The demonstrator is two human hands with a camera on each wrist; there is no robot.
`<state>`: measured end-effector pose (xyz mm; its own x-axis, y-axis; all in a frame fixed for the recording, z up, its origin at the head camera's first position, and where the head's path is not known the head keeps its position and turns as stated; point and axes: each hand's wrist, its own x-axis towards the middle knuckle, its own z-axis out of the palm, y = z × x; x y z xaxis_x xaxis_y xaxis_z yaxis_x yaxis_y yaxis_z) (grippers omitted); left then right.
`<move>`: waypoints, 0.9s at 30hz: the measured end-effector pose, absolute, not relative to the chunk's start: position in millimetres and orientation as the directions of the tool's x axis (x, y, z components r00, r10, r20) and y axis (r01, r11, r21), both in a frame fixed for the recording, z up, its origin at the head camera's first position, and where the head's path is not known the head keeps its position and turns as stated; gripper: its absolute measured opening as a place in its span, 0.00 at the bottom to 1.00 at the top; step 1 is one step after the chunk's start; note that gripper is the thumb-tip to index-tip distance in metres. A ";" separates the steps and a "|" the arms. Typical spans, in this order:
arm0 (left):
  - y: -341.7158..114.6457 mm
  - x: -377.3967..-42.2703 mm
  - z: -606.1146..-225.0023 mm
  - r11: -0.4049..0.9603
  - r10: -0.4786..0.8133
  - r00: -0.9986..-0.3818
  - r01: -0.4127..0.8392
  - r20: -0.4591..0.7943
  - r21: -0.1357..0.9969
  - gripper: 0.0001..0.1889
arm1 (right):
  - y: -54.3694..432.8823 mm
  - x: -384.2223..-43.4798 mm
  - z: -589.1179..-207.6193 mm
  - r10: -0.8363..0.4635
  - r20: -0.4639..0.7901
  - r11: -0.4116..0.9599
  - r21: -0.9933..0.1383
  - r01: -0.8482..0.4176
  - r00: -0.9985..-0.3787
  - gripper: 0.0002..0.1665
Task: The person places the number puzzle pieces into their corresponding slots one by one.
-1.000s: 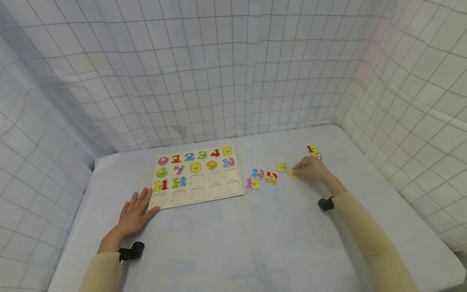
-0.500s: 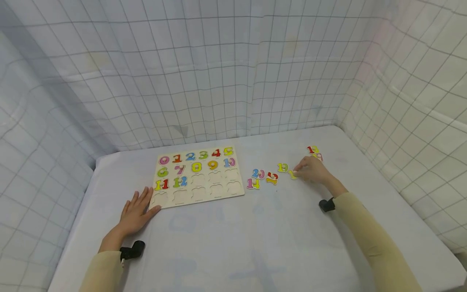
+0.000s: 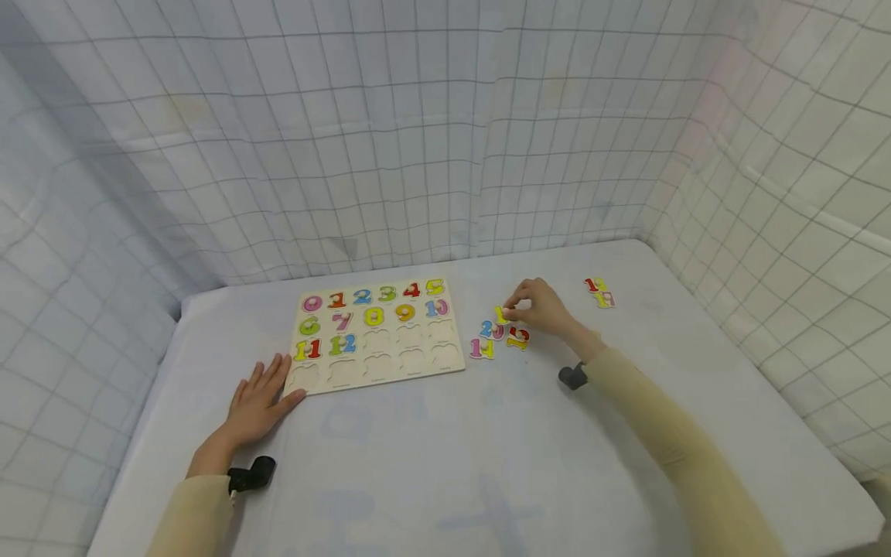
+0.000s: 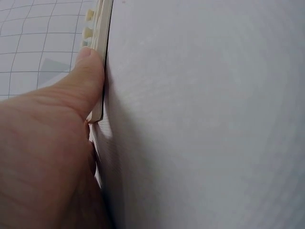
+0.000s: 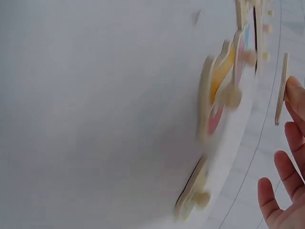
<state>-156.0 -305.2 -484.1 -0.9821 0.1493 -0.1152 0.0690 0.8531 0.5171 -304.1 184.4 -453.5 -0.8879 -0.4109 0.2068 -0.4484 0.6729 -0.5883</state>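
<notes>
Yellow piece (image 3: 501,314) in the right hand (image 3: 543,308), number board (image 3: 393,348) around nine o'clock.
The right hand pinches the yellow piece off the worktop (image 3: 445,456), close by the 20 (image 3: 487,330), at its one o'clock. From there, the empty holes (image 3: 409,337) lie between eight and nine o'clock. The left hand (image 3: 256,406) is nearer the board, touching its eight o'clock corner with straight fingers.
</notes>
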 end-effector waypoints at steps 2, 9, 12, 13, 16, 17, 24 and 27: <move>-304.7 -155.9 -483.0 0.853 0.149 -0.982 0.069 -0.115 0.518 0.43 | 159.4 -307.4 -452.6 -0.434 0.205 0.662 -0.587 -0.465 -0.877 0.08; -303.9 -155.4 -482.1 0.856 0.138 -0.985 0.067 -0.101 0.512 0.44 | 72.8 -307.7 -456.6 -0.500 0.199 0.654 -0.551 -0.518 -0.843 0.10; -304.1 -154.2 -483.9 0.850 0.136 -0.988 0.076 -0.077 0.522 0.43 | 41.4 -302.9 -458.8 -0.539 0.215 0.640 -0.524 -0.561 -0.815 0.09; -304.4 -154.2 -485.4 0.850 0.134 -0.989 0.080 -0.067 0.521 0.43 | 32.5 -301.6 -459.7 -0.549 0.217 0.639 -0.514 -0.572 -0.807 0.08; -305.5 -153.3 -486.6 0.847 0.135 -0.989 0.084 -0.059 0.525 0.43 | 8.8 -299.4 -463.4 -0.564 0.218 0.635 -0.502 -0.587 -0.797 0.07; -305.7 -152.7 -486.7 0.849 0.134 -0.989 0.081 -0.064 0.522 0.43 | 2.0 -298.8 -464.2 -0.565 0.212 0.639 -0.499 -0.585 -0.797 0.07; -305.9 -154.3 -485.3 0.860 0.135 -0.984 0.058 -0.116 0.507 0.44 | -27.7 -295.1 -464.3 -0.556 0.149 0.678 -0.488 -0.550 -0.818 0.08; -305.2 -155.9 -485.5 0.860 0.133 -0.985 0.058 -0.112 0.507 0.44 | -32.8 -297.4 -468.7 -0.552 0.144 0.691 -0.472 -0.548 -0.821 0.09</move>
